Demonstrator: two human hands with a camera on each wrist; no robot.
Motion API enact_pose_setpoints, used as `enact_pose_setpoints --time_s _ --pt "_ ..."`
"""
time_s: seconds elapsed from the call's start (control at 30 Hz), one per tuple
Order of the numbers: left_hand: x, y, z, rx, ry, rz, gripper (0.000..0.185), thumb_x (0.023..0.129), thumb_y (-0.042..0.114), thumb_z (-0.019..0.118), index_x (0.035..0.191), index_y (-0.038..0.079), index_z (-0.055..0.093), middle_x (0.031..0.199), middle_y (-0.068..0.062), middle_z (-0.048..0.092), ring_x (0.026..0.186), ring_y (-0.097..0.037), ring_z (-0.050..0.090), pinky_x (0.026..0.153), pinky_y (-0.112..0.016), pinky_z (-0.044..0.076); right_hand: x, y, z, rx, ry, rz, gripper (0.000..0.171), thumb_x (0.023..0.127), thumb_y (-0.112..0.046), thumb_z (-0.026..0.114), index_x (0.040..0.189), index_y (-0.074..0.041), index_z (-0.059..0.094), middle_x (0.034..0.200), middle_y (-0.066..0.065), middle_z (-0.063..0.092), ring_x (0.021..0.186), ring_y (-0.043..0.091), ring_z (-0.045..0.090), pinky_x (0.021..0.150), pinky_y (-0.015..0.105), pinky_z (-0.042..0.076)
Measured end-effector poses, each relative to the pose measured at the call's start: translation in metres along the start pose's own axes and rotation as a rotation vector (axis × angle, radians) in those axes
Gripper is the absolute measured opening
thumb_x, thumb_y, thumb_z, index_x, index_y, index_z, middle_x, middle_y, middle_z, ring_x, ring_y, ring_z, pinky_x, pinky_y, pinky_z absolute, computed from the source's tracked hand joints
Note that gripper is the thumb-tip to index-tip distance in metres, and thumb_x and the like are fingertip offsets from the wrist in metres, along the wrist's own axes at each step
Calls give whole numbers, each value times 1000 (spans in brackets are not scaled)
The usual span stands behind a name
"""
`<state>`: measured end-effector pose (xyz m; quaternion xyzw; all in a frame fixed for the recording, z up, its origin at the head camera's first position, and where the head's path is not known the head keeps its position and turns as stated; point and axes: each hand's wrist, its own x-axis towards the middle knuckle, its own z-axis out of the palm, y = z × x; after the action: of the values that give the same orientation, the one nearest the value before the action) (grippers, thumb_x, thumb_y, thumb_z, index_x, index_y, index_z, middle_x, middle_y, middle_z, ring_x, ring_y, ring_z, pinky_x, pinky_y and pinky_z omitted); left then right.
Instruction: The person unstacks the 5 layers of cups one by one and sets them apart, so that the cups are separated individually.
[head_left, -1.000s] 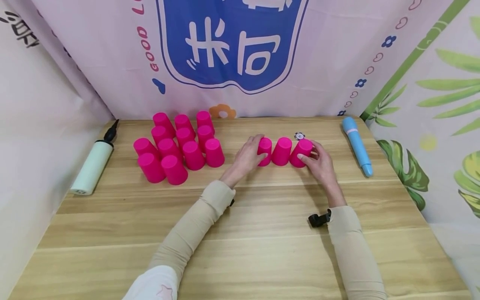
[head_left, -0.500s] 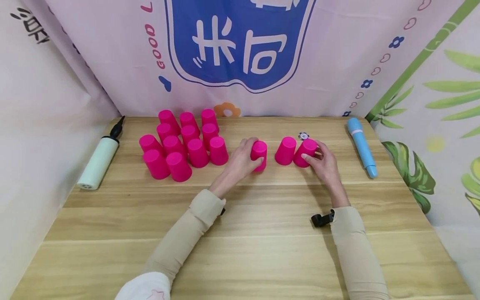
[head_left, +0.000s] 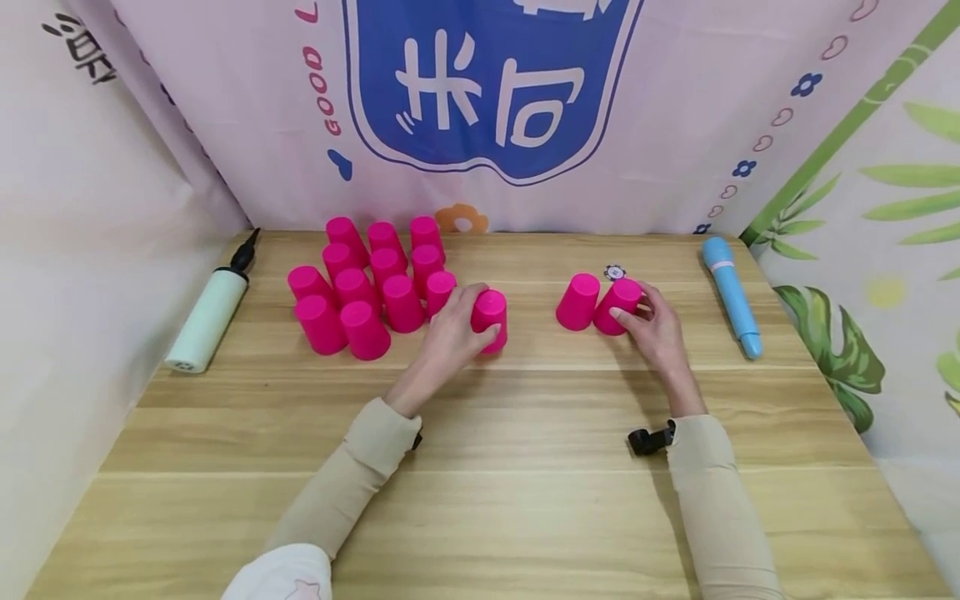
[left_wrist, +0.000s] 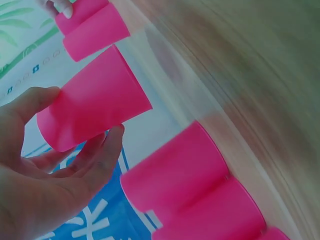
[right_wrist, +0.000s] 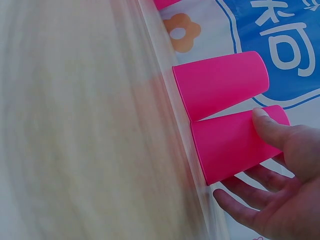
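The person's left hand (head_left: pixel 448 333) grips one upturned pink cup (head_left: pixel 490 319) on the wooden surface (head_left: pixel 525 467), thumb and fingers (left_wrist: pixel 107 150) curled round its sides, just beside the cluster of pink cups (head_left: pixel 367 283) at the left. The right hand (head_left: pixel 656 325) holds another pink cup (head_left: pixel 619 306), thumb on its near side and fingers behind it, touching a third cup (head_left: pixel 578 302) that stands free. A pale green pump (head_left: pixel 206 321) lies at the far left and a blue tube (head_left: pixel 731 293) at the right, both well apart from the hands.
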<state>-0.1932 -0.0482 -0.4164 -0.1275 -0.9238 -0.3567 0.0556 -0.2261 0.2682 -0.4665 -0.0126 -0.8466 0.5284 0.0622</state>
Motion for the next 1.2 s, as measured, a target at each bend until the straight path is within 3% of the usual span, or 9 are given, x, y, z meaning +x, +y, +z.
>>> enact_pose_setpoints --time_s 0.33,0.6,1.2 --pt "-20 -13 -24 61 29 -58 64 81 18 77 135 4 45 119 -17 51 102 -31 57 87 -45 52 0 0 -1 1 6 -14 65 89 -24 70 145 -9 40 136 18 51 122 33 51 104 45 41" --pt "-31 -29 -41 110 36 -150 62 83 15 74 135 0 43 118 -20 49 100 -34 56 86 -48 52 -1 -1 -1 8 -3 -9 66 90 -24 69 146 -9 39 137 18 50 123 34 50 104 45 40" --pt "-31 -43 -43 97 14 -205 59 86 11 71 133 -1 37 117 -21 47 91 -33 55 76 -44 53 1 1 -1 -2 0 1 65 89 -24 69 145 -9 40 136 18 50 122 35 50 104 45 41"
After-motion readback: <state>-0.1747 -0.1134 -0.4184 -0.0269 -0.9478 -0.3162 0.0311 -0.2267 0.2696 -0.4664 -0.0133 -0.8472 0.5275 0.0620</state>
